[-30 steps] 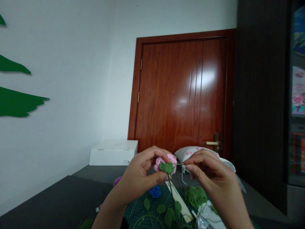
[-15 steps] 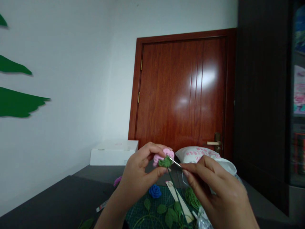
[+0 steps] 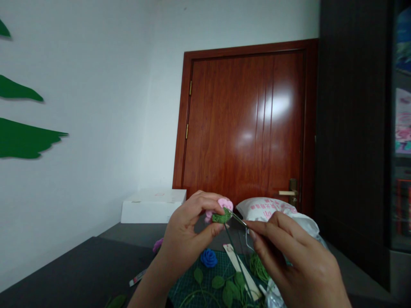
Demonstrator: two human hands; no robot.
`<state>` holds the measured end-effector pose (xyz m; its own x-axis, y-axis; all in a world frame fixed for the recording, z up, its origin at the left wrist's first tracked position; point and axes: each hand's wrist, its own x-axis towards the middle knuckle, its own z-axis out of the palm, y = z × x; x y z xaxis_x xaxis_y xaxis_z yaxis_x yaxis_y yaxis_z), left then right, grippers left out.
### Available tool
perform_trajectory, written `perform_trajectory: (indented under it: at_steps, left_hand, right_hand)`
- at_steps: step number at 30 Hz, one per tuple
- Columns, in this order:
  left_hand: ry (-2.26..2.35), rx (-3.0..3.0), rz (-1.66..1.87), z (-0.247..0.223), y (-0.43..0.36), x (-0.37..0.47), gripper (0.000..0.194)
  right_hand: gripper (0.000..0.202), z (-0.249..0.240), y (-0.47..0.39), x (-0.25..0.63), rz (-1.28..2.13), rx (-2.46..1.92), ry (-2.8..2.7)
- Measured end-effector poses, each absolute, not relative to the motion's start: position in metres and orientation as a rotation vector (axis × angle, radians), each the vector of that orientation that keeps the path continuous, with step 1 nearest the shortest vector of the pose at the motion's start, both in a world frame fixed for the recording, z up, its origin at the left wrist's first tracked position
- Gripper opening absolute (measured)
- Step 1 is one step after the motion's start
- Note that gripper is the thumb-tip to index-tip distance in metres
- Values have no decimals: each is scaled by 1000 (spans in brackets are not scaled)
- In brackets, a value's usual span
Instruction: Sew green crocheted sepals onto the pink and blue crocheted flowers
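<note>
My left hand (image 3: 189, 226) pinches a small crocheted flower with pink petals (image 3: 225, 204) and a green base (image 3: 221, 216). A thin dark green stem (image 3: 233, 246) hangs from the base toward the mat. My right hand (image 3: 292, 252) is closed on slim metal tweezers (image 3: 238, 219), whose tips touch the right edge of the green base. Part of the petals is hidden behind my left fingers.
Below lies a green cutting mat (image 3: 189, 282) with a blue yarn rose (image 3: 209, 258), green crocheted leaves (image 3: 233, 288), a pale flat strip (image 3: 240, 269) and green yarn (image 3: 257, 267). Behind are a white box (image 3: 152, 207) and a white printed bag (image 3: 266, 207).
The flower has tilted and shifted slightly left and down in my left hand. The tweezers' tips have moved a little to the right, to the edge of the green base.
</note>
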<state>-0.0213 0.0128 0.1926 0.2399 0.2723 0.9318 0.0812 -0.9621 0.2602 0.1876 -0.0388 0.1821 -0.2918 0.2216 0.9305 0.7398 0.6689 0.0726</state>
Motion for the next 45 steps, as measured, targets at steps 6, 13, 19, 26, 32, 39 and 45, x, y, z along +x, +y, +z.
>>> perform_trajectory:
  at_steps: [6, 13, 19, 26, 32, 39, 45]
  left_hand:
    - [355, 2374, 1848, 197, 11, -19, 29]
    - [378, 2440, 1896, 198, 7, -17, 30]
    - [365, 2445, 1905, 198, 6, -16, 29]
    - [404, 2428, 1925, 197, 9, -16, 30]
    - [428, 2445, 1937, 198, 6, -14, 28]
    - [436, 2476, 1958, 199, 3, -9, 26]
    - [435, 2513, 1956, 198, 1, -8, 26]
  right_hand:
    - [18, 181, -38, 187, -673, -756, -1847]
    - [17, 179, -39, 186, -689, -795, -1823]
    - [17, 180, -41, 186, -649, -768, -1796]
    - [16, 183, -43, 184, -650, -751, -1833]
    - [17, 181, -43, 185, -641, -783, -1848]
    - [19, 181, -44, 182, -726, -787, -1795]
    - [17, 181, -41, 180, -721, -793, -1785]
